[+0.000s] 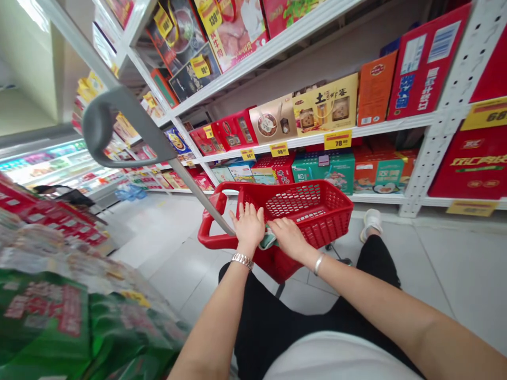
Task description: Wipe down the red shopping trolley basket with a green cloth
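Observation:
My left hand (247, 227) lies with fingers spread over the near rim of a red plastic shopping basket (317, 211), with a metal watch on the wrist. My right hand (289, 238) rests on the same rim, a bangle on its wrist. Between the hands, a crumpled green-and-white cloth or bag (268, 240) sits at the rim, touching my right hand. The basket's long metal pole (170, 163) rises past my left hand to a grey loop handle (103, 126). Neither hand is on that handle.
White metal shelving (447, 116) on the right holds boxed goods with yellow price tags (337, 140). A stack of green-and-red packages (43, 322) crowds the left foreground. A lit refrigerated case (51, 163) stands far left. Grey floor tiles run down the aisle.

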Demonstrator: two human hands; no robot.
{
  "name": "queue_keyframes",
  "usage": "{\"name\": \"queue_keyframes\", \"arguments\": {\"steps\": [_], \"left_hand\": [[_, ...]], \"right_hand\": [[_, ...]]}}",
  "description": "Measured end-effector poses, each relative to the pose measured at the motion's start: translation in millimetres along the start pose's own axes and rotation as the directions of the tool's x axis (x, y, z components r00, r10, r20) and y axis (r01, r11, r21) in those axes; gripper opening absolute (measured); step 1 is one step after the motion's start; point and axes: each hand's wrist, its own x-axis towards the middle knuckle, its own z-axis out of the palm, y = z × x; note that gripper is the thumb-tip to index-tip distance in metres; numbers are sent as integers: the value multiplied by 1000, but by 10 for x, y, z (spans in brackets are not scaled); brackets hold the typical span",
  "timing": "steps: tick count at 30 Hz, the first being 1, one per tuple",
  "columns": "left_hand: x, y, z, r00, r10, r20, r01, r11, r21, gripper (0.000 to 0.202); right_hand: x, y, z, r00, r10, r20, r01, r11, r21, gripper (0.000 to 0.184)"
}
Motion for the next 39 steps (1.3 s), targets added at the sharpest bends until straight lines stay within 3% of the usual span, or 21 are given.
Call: {"name": "queue_keyframes", "arguments": {"steps": [9,12,15,17,20,22,27,30,32,35,39], "left_hand": [[-21,-57,10,1000,25,-1,-25,999,-33,60],[-25,-33,4,1000,25,4,-25,999,-30,60],[-42,6,-4,1000,24,10,-24,1000,-9,62],[-53,26,-4,1000,23,8,-23,1000,4,63],[-63,30,2,1000,18,-2,-18,1000,15,63],[-63,18,3,1000,22,-5,-22,1000,17,63],[-57,-22,-6,1000,18,0,-18,999,26,63],[-64,-47,-5,1000,14,-17,-14,999,32,63],[-74,-74,1,999,17,-36,-16,999,39,63],[-88,-132,15,997,30,-68,-25,997,67,65],[-71,-213,32,995,36,-90,-27,995,96,68]], "right_hand": [[-438,1369,-213,985,173,-25,-174,982,-72,33],[-550,1818,-336,952,301,-54,-304,951,-61,40],[-624,2098,-434,916,394,-73,-398,916,-54,43],[-637,2152,-456,919,390,-64,-393,917,-65,43],[-598,2027,-416,934,353,-50,-356,932,-67,44],[-540,1806,-352,952,304,-37,-305,951,-56,43],[-282,810,-143,993,113,23,-112,993,-36,27],[-96,169,-35,999,39,17,-39,999,-5,29],[-10,-109,10,999,34,13,-34,999,12,27],[19,-192,30,1000,3,5,-3,1000,6,26],[-89,192,-8,1000,9,7,-8,999,-39,25]]}}
